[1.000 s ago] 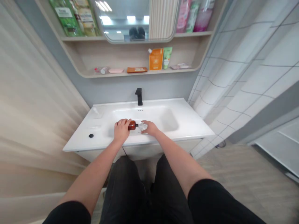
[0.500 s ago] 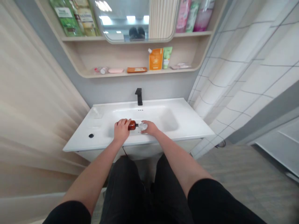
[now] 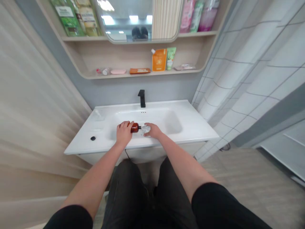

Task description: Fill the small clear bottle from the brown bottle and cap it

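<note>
Your left grip (image 3: pixel 124 133) was closed firmly round base of amber bottle (image 3: pixel 135 128), bottle lying on its side above white washbasin (image 3: pixel 100 141). Right grip (image 3: pixel 153 130) was part-closed over clear piece (image 3: pixel 145 129) at bottle's neck; exact form of piece hard to tell. Good control: you kept both wrists low, bottle level, neck aligned.

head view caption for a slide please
Left hand grips an amber bottle in a white washbasin, right hand on a clear piece at its neck
</note>
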`<action>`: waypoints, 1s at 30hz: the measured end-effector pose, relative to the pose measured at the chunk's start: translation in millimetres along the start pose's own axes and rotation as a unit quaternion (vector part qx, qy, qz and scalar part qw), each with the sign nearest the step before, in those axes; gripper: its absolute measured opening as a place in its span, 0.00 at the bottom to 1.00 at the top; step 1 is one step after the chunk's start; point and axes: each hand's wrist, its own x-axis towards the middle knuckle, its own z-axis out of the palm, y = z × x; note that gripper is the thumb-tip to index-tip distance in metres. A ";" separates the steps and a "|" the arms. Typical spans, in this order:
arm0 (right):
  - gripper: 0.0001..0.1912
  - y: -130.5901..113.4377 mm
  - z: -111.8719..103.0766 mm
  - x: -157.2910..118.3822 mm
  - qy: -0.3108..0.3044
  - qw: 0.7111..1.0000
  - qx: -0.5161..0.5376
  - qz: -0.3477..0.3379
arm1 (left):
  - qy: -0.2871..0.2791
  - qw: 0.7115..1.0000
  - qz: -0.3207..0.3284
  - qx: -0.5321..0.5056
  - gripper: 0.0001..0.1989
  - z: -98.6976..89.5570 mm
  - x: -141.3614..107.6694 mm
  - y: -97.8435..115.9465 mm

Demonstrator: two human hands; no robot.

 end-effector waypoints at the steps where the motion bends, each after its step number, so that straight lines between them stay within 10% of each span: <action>1: 0.45 0.1 0.0 0.2 -0.001 1.000 0.001 0.001 | 0.001 1.000 0.001 -0.001 0.31 0.1 0.0 -0.2; 21: 0.38 9.6 -11.1 0.0 0.089 0.986 0.107 0.087 | -0.019 0.996 -0.074 -0.036 0.31 3.8 2.4 -0.6; 30: 0.38 60.0 -115.4 -32.3 0.187 0.977 0.040 0.099 | -0.055 0.992 -0.103 -0.056 0.31 -1.2 1.4 0.7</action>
